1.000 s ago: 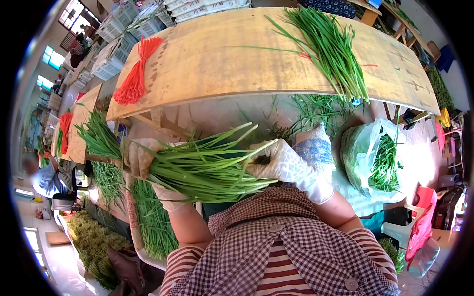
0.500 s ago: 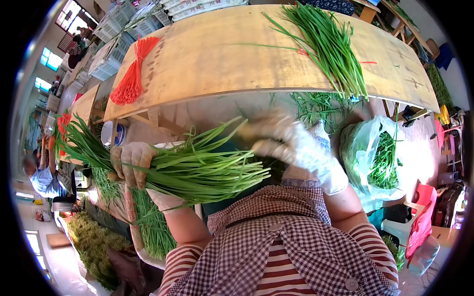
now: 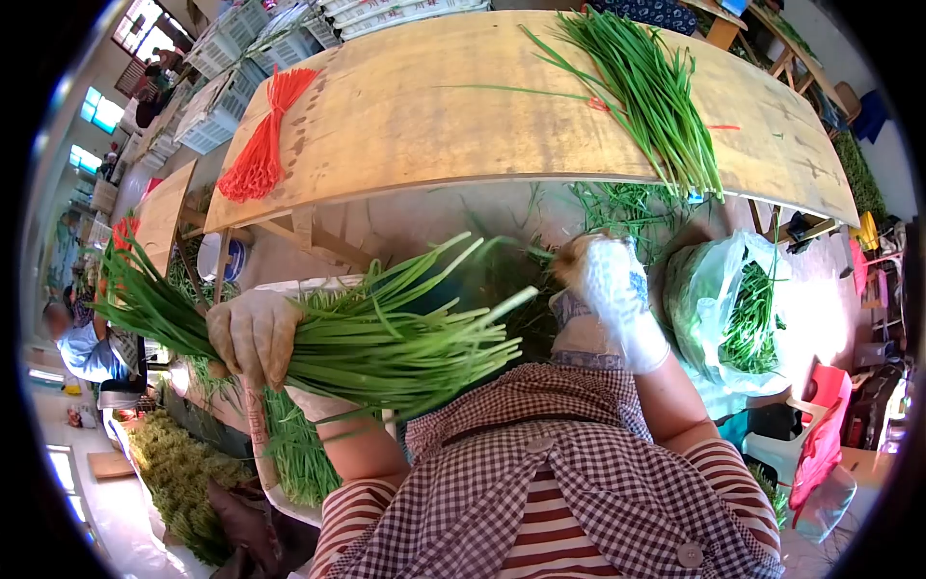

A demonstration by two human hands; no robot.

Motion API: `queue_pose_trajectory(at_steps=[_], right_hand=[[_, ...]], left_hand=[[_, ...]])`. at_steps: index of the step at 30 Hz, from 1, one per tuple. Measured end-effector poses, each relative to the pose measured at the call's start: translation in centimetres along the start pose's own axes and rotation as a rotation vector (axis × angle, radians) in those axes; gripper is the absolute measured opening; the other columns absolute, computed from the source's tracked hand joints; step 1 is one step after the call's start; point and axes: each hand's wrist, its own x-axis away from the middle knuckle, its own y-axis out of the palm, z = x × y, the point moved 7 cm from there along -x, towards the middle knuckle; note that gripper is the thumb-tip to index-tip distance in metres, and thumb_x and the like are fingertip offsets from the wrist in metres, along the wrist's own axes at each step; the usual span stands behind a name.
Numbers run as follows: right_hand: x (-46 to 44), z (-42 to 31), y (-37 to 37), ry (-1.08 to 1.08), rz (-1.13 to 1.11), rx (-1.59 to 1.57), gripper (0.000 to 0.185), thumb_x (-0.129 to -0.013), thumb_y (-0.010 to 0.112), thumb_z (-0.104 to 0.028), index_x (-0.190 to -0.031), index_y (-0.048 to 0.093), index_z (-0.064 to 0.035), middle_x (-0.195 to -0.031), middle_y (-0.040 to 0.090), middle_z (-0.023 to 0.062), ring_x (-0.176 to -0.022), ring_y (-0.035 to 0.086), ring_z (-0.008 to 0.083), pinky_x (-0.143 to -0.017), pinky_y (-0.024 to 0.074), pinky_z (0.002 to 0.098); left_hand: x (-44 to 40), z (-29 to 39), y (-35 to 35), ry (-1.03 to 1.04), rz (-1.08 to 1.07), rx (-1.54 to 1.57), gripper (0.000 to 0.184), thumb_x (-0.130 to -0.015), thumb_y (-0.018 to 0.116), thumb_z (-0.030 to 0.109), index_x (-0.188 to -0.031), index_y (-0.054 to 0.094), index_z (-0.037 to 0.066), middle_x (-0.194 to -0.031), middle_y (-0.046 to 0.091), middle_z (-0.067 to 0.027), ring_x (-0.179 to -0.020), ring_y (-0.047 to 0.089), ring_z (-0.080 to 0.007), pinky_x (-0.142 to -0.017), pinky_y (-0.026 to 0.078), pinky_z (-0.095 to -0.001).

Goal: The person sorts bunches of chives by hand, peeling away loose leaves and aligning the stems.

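My left hand (image 3: 256,333), in a pale soiled glove, is wrapped round a thick bunch of garlic chives (image 3: 415,347) held across my lap. The pale stem ends point right and the dark leaf tips point left. Apart from the stem ends, to their right, is my gloved right hand (image 3: 606,275); motion smears its fingers. A blurred green strand shows just left of it, and I cannot tell whether the hand holds it.
Ahead stands a wooden table (image 3: 434,125) bearing red ties (image 3: 270,140) and a chive bundle (image 3: 641,101). A plastic bag of greens (image 3: 748,328) sits right; a tub of chives (image 3: 299,449) is below my left arm. Another person (image 3: 87,347) sits far left.
My right hand has moved right, away from the stem ends. My left hand, still gripping the bunch, has shifted slightly left and down.
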Motion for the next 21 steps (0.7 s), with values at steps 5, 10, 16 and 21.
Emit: queue_pose_trajectory(at_steps=[5,10,16,21], right_hand=[[-2.4,-2.2,-1.4,-0.250,0.060,-0.764,0.033,-0.086,0.064,-0.033,-0.100,0.071,-0.0035,-0.097,0.070,0.0144,-0.090,0.066,0.0291,-0.084,0.0501,0.0385],[-1.8,-8.3,0.4,-0.111,-0.582,-1.176,0.022,-0.081,0.073,-0.015,-0.097,0.072,-0.0002,-0.083,0.071,0.0080,-0.075,0.065,0.0127,-0.072,0.0523,0.0261],[-1.5,-4.1,2.0,0.186,-0.342,-1.646,0.021,-0.085,0.069,-0.018,-0.098,0.072,-0.0014,-0.087,0.072,0.0063,-0.078,0.066,0.0134,-0.075,0.0511,0.0244],[0.4,-1.4,-2.4,0.013,0.083,-0.998,0.022,-0.081,0.072,-0.015,-0.100,0.072,-0.0043,-0.091,0.071,0.0083,-0.085,0.065,0.0159,-0.078,0.0511,0.0286]], left_hand=[[-1.6,-2.1,0.2,-0.145,0.014,0.052,0.027,-0.090,0.062,0.018,-0.093,0.052,-0.007,-0.088,0.065,-0.0223,-0.072,0.068,-0.0282,-0.073,0.059,-0.0350],[-1.6,-2.8,-0.5,-0.056,0.069,0.048,0.026,-0.090,0.061,0.018,-0.090,0.054,-0.006,-0.086,0.066,-0.0227,-0.070,0.068,-0.0279,-0.071,0.059,-0.0347],[1.8,0.7,-0.1,0.324,0.458,-0.079,0.020,-0.091,0.057,0.016,-0.078,0.051,0.001,-0.059,0.062,-0.0097,-0.048,0.061,-0.0178,-0.053,0.056,-0.0270],[2.5,2.5,-0.1,0.304,0.562,-0.205,0.021,-0.091,0.059,0.018,-0.077,0.048,0.008,-0.061,0.061,-0.0043,-0.051,0.058,-0.0130,-0.061,0.052,-0.0250]])
